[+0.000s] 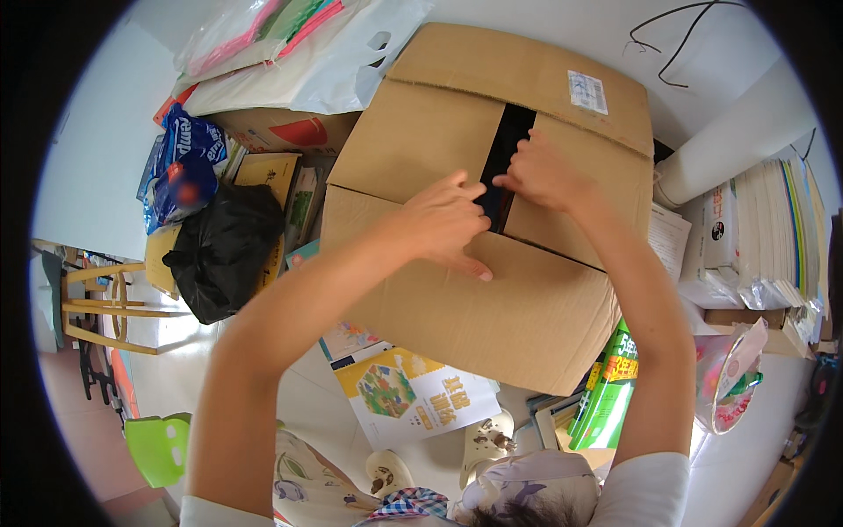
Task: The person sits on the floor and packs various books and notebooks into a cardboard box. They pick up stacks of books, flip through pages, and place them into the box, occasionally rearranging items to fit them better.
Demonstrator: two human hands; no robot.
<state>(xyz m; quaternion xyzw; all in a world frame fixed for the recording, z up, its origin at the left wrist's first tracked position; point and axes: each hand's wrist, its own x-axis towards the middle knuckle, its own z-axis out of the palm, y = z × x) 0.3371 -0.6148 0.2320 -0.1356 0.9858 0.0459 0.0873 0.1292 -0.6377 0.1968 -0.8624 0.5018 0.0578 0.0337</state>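
Observation:
A large cardboard box (421,290) stands before me, its flaps folded inward around a dark gap near the middle. My left hand (448,221) lies over the near and left flaps at the gap's near end, thumb spread toward me, the other fingers bent at the gap. My right hand (537,171) is at the edge of the right flap (560,227), fingers curled by the gap; whether it grips that edge is unclear. The far flap (487,62) bears a label and overlaps the side flaps. What lies inside the box is too dark to tell.
Plastic bags (329,69) and a black bag (227,250) lie at the left. Books (421,395) lie on the floor by my feet. Stacked books (757,230), a white pipe (737,148) and a waste basket (728,379) stand at the right. A green plastic stool (155,448) is lower left.

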